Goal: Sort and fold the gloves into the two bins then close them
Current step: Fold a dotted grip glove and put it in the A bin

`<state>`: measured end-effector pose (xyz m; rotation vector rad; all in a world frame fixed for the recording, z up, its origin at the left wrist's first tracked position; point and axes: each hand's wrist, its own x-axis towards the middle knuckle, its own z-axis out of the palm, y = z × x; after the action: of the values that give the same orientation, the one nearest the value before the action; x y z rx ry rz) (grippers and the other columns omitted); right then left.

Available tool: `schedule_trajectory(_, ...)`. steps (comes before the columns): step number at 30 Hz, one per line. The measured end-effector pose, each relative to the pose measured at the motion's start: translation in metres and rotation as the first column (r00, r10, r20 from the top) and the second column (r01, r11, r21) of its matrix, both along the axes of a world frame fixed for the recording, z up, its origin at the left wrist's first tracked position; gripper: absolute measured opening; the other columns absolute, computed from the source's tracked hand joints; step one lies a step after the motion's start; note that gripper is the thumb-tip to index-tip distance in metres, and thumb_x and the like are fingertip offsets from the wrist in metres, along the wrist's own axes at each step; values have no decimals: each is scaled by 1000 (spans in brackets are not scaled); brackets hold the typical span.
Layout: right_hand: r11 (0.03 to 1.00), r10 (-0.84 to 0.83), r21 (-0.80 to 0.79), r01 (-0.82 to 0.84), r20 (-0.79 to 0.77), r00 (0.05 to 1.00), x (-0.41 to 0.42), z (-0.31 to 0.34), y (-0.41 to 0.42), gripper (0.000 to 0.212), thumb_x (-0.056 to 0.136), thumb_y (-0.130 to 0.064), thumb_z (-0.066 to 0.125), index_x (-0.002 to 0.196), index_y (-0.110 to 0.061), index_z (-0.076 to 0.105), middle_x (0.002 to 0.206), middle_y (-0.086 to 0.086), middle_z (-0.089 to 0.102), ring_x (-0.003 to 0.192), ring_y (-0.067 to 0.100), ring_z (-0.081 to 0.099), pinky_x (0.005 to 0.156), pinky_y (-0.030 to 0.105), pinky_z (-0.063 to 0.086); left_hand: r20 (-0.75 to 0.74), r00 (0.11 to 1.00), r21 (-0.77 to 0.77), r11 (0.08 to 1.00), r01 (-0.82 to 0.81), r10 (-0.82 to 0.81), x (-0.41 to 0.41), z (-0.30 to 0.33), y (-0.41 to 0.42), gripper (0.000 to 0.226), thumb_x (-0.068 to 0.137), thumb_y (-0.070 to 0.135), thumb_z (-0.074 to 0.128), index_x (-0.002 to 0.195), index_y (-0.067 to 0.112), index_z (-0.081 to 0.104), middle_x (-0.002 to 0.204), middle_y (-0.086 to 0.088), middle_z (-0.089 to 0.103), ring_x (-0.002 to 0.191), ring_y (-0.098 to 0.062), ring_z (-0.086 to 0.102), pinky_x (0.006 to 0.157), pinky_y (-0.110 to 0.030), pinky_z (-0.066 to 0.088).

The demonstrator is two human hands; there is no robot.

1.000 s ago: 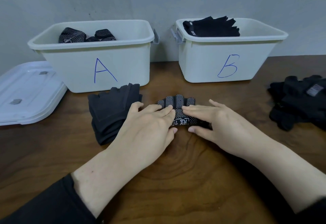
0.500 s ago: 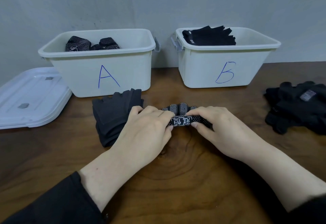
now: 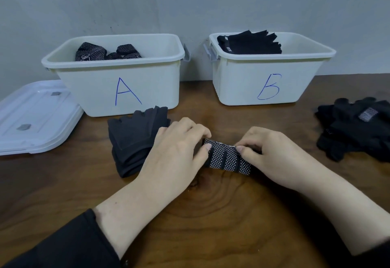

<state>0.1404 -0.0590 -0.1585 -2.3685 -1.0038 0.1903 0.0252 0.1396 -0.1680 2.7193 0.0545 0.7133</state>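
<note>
A black glove with white dots point(image 3: 226, 160) lies folded over on the wooden table point(image 3: 211, 215) between my hands. My left hand point(image 3: 179, 151) grips its left end with curled fingers and thumb. My right hand point(image 3: 268, 153) pinches its right end. Behind stand two white bins. Bin A point(image 3: 118, 86) holds dotted gloves point(image 3: 92, 52). Bin B point(image 3: 266, 77) holds plain black fingerless gloves point(image 3: 251, 42). A stack of plain dark fingerless gloves point(image 3: 133, 141) lies left of my left hand, partly hidden by it.
A white bin lid point(image 3: 31, 119) lies flat at the far left. A heap of black gloves point(image 3: 358, 130) sits at the right edge of the table. A grey wall rises right behind the bins.
Both hands went from lying flat on the dotted glove to curling round its ends. The glove's finger part has been folded over toward me, so its dotted side now faces up.
</note>
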Motion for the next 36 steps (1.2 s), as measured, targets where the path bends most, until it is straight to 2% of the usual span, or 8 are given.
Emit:
schedule_trajectory(7, 997, 62, -43, -66, -74, 995, 2, 7, 2, 16, 98, -38, 62, 109, -38, 74, 105, -26, 64, 99, -10, 59, 80, 9, 42, -40, 994, 122, 986, 111, -106, 4, -10, 7, 29, 95, 43, 49, 105, 33, 74, 99, 16, 56, 93, -8, 48, 92, -31, 33)
schedule_trajectory(14, 885, 177, -389, -256, -227, 958, 18, 50, 36, 34, 89, -36, 75, 123, -34, 69, 85, -30, 67, 82, -20, 60, 70, 2, 41, -36, 988, 135, 979, 151, -147, 5, -11, 9, 32, 95, 45, 46, 104, 34, 74, 98, 17, 55, 95, -9, 49, 89, -36, 38)
schedule_trajectory(16, 830, 202, -458, -317, -284, 937, 22, 58, 50, 41, 87, -33, 77, 126, -33, 66, 98, -24, 70, 88, -15, 62, 79, 8, 45, -54, 985, 140, 975, 170, -164, 4, -9, 8, 27, 97, 45, 49, 105, 36, 73, 98, 17, 54, 97, -9, 49, 89, -37, 38)
schedule_trajectory(21, 772, 154, -527, -355, -387, 909, 27, 63, 70, 40, 82, -22, 82, 115, -32, 62, 111, -6, 72, 105, 19, 69, 95, 40, 57, -40, 978, 127, 969, 210, -207, 2, -8, 12, 29, 96, 48, 48, 106, 35, 72, 99, 16, 55, 100, -8, 48, 92, -38, 39)
schedule_trajectory(26, 746, 161, -580, -328, -321, 933, 18, 67, 73, 22, 80, -29, 80, 98, -35, 68, 99, -11, 74, 93, 9, 69, 76, 21, 53, 136, 964, 144, 968, 207, -227, -1, 4, 22, 31, 97, 48, 49, 104, 30, 73, 98, 15, 58, 96, -9, 52, 90, -37, 40)
schedule_trajectory(31, 805, 132, -496, -324, -383, 914, 19, 79, 61, 18, 80, -31, 77, 96, -35, 71, 95, -12, 74, 84, 8, 68, 77, 26, 52, 447, 880, 152, 983, 101, -160, -8, 24, 70, 19, 96, 32, 59, 95, 22, 74, 94, 10, 65, 90, -14, 58, 83, -36, 42)
schedule_trajectory(33, 887, 123, -352, -299, -444, 888, 25, 88, 58, 28, 75, -29, 78, 103, -27, 74, 105, -1, 76, 97, 19, 71, 93, 39, 53, 548, 832, 138, 990, 12, -86, -10, 27, 101, 17, 94, 28, 60, 93, 19, 75, 96, 6, 66, 91, -18, 60, 82, -38, 41)
schedule_trajectory(36, 976, 140, -50, -213, -606, 783, 40, 112, 67, 36, 71, -18, 81, 105, -9, 75, 111, 21, 73, 96, 26, 69, 90, 42, 50, 625, 779, 98, 985, -141, 49, -17, 29, 152, 19, 92, 24, 58, 96, 17, 75, 106, -1, 66, 99, -22, 60, 84, -40, 38)
